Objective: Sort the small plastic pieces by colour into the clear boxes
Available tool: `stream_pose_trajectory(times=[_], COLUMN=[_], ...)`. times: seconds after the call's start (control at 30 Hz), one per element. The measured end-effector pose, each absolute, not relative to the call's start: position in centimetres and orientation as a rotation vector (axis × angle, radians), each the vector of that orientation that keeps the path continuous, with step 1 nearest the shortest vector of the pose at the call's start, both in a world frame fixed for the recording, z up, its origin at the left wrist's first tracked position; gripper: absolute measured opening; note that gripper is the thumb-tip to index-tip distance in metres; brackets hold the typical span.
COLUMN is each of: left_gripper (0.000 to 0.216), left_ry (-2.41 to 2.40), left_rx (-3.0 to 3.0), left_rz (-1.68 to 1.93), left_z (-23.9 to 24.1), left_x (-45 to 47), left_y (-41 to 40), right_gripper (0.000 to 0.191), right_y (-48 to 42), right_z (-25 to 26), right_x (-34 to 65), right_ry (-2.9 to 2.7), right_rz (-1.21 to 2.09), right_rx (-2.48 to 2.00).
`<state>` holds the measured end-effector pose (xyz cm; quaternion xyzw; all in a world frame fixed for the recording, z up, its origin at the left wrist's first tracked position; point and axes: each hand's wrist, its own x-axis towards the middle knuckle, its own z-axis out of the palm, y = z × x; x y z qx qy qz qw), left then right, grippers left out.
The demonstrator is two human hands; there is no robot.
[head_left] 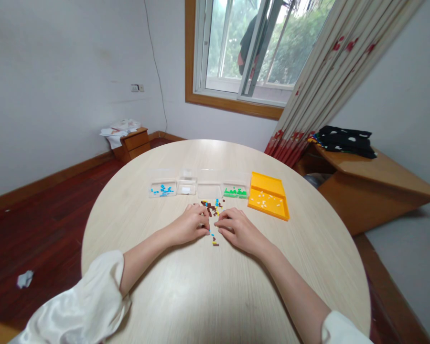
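Note:
My left hand [193, 223] rests near the middle of the table with its fingers curled and the thumb close to the forefinger. A speck of blue shows by its thumb tip, but what the fingers hold cannot be made out. Across a narrow gap, my right hand [238, 229] has thumb and forefinger apart, and nothing shows between them. Just beyond both hands lies a loose pile of small brown building bricks [209, 207], mixed with blue and yellow ones. Closer to me, below the fingertips, are a few blue, brown and yellow bricks [215, 244].
Behind the pile stand a clear box with blue bricks [163, 189], small clear boxes [187, 188], a clear tray [209, 191] and a box with green bricks [235, 192]. An open yellow case [267, 179] holds small white pieces. All sit on the round table [215, 301].

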<state>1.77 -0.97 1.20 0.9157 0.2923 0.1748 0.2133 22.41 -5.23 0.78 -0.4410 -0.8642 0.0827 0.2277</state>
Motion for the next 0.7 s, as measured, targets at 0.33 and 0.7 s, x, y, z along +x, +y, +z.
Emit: stream_pose_trajectory(times=[0.33, 0.7], left_gripper=[0.007, 0.007], left_ry=[0.721, 0.712], left_rx=[2.534, 2.531], left_rz=[0.488, 0.481], left_z=[0.96, 1.11], left_x=[1.98, 2.33], left_y=[-1.38, -1.78], right_gripper=[0.015, 0.015], right_y=[-5.28, -5.2], right_z=[0.82, 0.76], right_x=[22.26, 22.27], right_ry=[-2.39, -2.376], right_rz=[0.226, 0.246], right_rx=[-1.221, -1.209])
